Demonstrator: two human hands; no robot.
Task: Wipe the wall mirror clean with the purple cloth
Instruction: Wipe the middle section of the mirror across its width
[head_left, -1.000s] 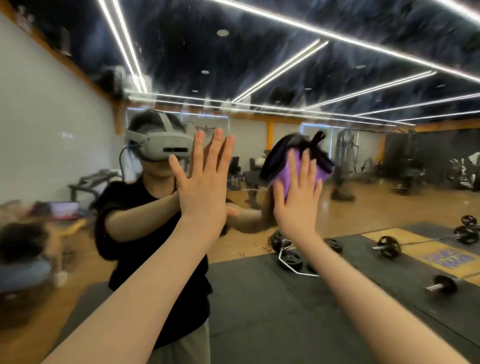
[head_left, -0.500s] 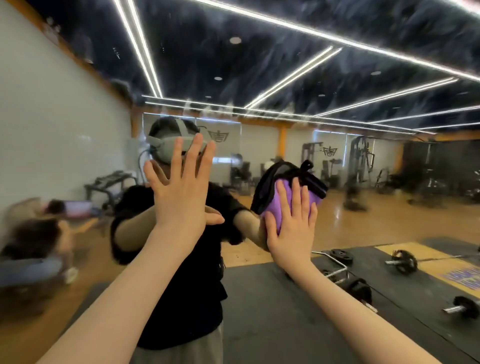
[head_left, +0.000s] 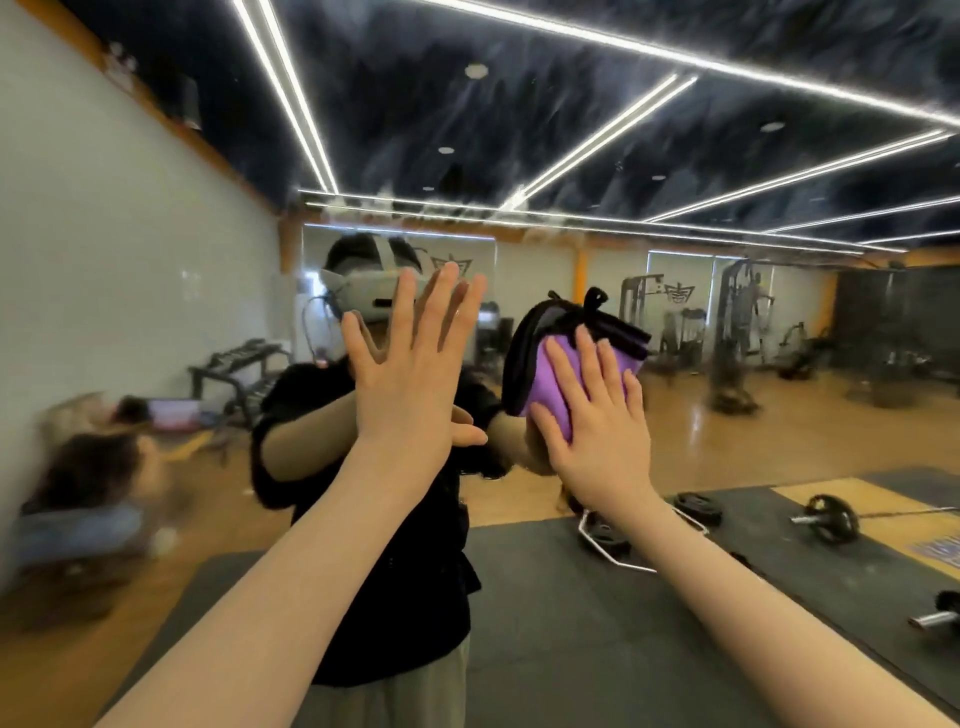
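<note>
Against wall mirror (head_left: 779, 415), right hand (head_left: 597, 431) flat pressing purple cloth (head_left: 558, 387), left hand (head_left: 410, 379) open

right hand (head_left: 597, 415) presses purple cloth (head_left: 558, 387) on mirror (head_left: 675, 426); left hand (head_left: 410, 374) flat.

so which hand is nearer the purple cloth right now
Right. The right hand lies flat on the purple cloth, pressing it to the wall mirror. The left hand is spread open beside it, apart from the cloth.

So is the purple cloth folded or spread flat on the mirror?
Folded: the purple cloth shows bunched black-edged layers above the right hand pressing it.
</note>
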